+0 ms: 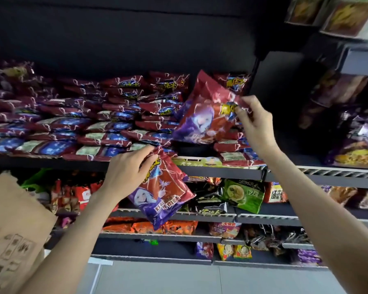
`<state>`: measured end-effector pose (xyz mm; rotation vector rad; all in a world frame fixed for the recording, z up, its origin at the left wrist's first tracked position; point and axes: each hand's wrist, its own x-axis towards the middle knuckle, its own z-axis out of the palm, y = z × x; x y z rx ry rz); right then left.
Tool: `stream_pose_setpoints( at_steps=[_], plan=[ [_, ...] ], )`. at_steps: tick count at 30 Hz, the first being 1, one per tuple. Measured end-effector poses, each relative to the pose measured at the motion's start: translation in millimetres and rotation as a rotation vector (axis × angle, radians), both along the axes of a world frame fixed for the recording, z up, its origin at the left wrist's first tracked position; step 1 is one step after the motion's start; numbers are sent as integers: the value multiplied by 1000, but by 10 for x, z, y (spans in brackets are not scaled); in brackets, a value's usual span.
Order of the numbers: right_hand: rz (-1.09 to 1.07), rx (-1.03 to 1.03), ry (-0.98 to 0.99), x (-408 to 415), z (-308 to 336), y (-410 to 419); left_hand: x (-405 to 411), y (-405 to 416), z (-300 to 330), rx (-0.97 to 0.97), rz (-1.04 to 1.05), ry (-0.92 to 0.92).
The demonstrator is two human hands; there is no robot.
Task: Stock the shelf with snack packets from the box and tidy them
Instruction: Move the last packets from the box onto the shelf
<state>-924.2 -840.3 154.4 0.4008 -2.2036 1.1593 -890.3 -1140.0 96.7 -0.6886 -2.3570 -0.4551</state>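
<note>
Head view. Your right hand (256, 126) is raised to the top shelf (221, 169), its fingers (241, 112) pinching the upper edge of a red-and-purple snack packet (202, 115). That packet hangs tilted above the right end of the stacked packets (72, 124), which lie flat in overlapping rows across the top shelf. At that end, beneath the tilted packet, a dark gap shows in the rows.

Your left hand (128, 170) sits lower, in front of the shelf's front edge; its fingers are curled round the top of a second packet (162, 192) of the same design, which hangs slanting in front of the shelf below.

The cardboard box (15, 225) stands at the lower left, just beside your left forearm; its inside is not visible.

The lower shelves (263, 218) carry mixed packets, among them a green packet (245, 195) right of the one in your left hand. More packets fill the neighbouring unit at the far right.
</note>
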Motion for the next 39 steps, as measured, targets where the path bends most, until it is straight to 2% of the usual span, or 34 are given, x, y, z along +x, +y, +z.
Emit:
stream_pose_setpoints(
  at_steps=[7, 17, 27, 32, 35, 39],
  plan=[
    [168, 546, 297, 217, -75, 162, 89, 76, 37, -104, -139, -44],
    [125, 870, 332, 319, -40, 295, -72, 800, 121, 24, -105, -279],
    [77, 928, 199, 319, 81, 214, -125, 630, 107, 144, -181, -126],
    [-18, 940, 222, 314, 62, 172, -38, 561, 103, 140, -183, -32],
    [3, 917, 240, 305, 44, 141, -156, 582, 133, 70, -196, -34],
    [95, 839, 100, 299, 27, 121, -251, 664, 172, 68, -274, -103]
  ],
)
